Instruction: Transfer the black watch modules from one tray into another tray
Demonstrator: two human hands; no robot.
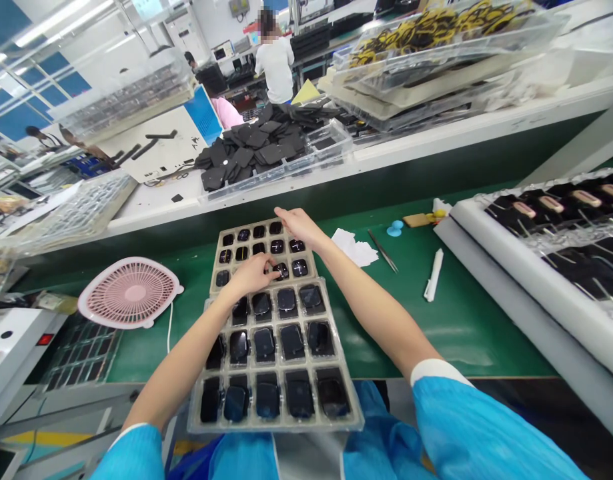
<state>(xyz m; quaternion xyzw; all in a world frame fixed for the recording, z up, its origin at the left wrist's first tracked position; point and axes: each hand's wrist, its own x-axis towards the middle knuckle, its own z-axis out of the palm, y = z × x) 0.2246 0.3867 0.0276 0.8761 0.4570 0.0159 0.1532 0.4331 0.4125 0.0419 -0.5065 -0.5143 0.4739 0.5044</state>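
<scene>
Two beige moulded trays lie end to end before me, both filled with dark, rounded-square watch-like pieces. The near tray (272,430) overhangs the table's front edge; its pieces (265,343) sit in separate pockets under clear plastic. My left hand (255,272) is over the far tray (217,260), thumb and fingertips closed at the side of one glossy watch-like piece (282,271). At that tray's far right corner is my right hand (300,225), fingers stretched out to the left above the back row. Its underside is hidden.
A pink fan (135,293) stands left. Tweezers (383,252), torn white paper (353,248) and a white pen (434,275) lie right, before a grey rack (531,293). The shelf (411,150) behind bears a heap of black pieces (259,143) and stacked trays. People work beyond.
</scene>
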